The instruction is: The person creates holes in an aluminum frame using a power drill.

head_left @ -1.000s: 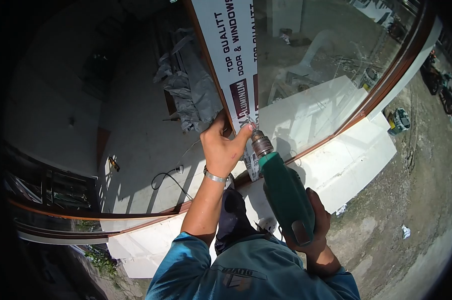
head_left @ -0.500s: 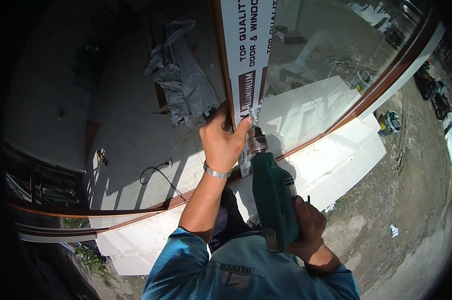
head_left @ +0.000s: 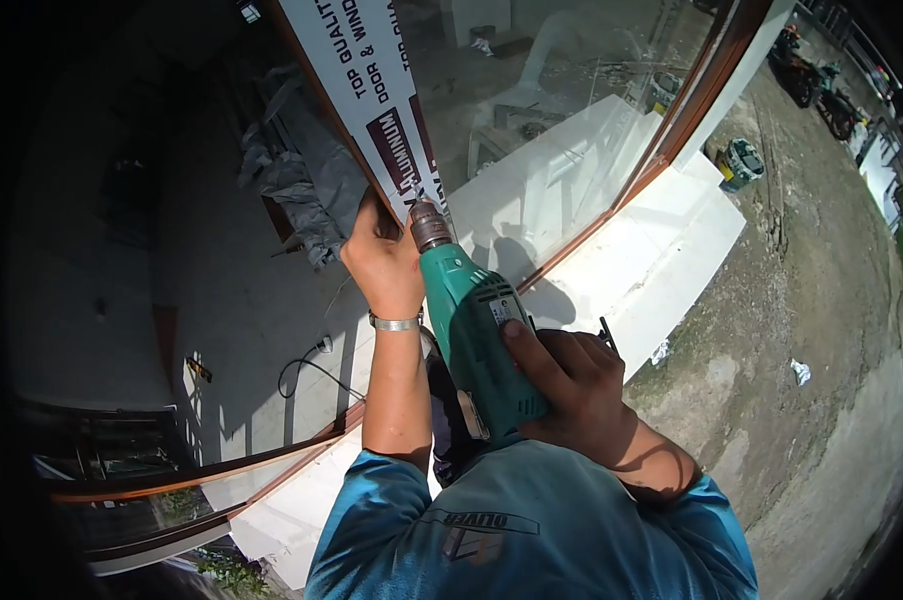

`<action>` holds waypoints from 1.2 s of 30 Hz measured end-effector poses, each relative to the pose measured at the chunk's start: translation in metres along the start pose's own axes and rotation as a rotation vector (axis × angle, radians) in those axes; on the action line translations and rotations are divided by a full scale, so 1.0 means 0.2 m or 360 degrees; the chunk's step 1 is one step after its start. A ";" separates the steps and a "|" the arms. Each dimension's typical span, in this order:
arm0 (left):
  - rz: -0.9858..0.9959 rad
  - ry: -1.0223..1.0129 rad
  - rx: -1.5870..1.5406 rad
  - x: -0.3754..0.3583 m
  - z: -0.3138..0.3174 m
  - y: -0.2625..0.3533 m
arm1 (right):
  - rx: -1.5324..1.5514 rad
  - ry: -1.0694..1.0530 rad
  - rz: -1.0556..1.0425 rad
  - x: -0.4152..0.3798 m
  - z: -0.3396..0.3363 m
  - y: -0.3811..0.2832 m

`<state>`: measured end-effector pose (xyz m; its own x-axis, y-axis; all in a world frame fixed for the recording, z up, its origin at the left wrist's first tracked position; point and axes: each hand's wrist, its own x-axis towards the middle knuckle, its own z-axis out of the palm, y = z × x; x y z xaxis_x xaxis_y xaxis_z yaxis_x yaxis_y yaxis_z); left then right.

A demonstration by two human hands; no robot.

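My right hand (head_left: 576, 385) is wrapped round the handle of a green power drill (head_left: 471, 330). The drill's metal chuck (head_left: 429, 226) points up at a door-frame profile (head_left: 366, 90) covered in white printed film, with its tip close to the printed face. My left hand (head_left: 386, 265) grips the edge of that profile beside the chuck, with some fingers hidden behind it. A metal band (head_left: 396, 323) circles my left wrist.
A glass pane (head_left: 531, 130) stands right of the profile. Crumpled wrapping (head_left: 301, 160) lies on the floor inside, near a cable with a plug (head_left: 323, 344). Outside are a white slab (head_left: 651, 290), a bucket (head_left: 740, 165) and parked motorcycles (head_left: 821, 95).
The view has turned, so the profile now leans to the left. The drill has tilted left and its side now faces up, with my right hand higher on it. My left hand still holds the profile.
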<state>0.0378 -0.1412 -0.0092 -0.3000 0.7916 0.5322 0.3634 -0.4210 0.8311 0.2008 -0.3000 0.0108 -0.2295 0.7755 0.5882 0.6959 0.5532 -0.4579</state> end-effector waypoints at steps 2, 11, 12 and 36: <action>0.0022 -0.0015 0.0019 0.01 -0.01 -0.05 | -0.0024 -0.0008 0.0025 0.05 0.00 -0.01; 0.0146 -0.0081 0.0020 0.04 -0.05 -0.11 | 0.0975 -0.0274 0.1103 0.38 -0.47 0.01; 0.0073 -0.0122 0.0044 0.04 -0.05 -0.11 | 0.1408 -0.0235 0.0960 0.36 -0.45 0.16; 0.0105 -0.0199 -0.0055 0.06 -0.08 -0.12 | 0.0612 0.0193 0.0364 -0.06 -0.02 0.07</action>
<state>0.0109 -0.1278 -0.0202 -0.1638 0.8097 0.5635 0.3472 -0.4874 0.8012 0.2158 -0.3027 -0.0005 -0.0023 0.8624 0.5063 0.4109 0.4624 -0.7857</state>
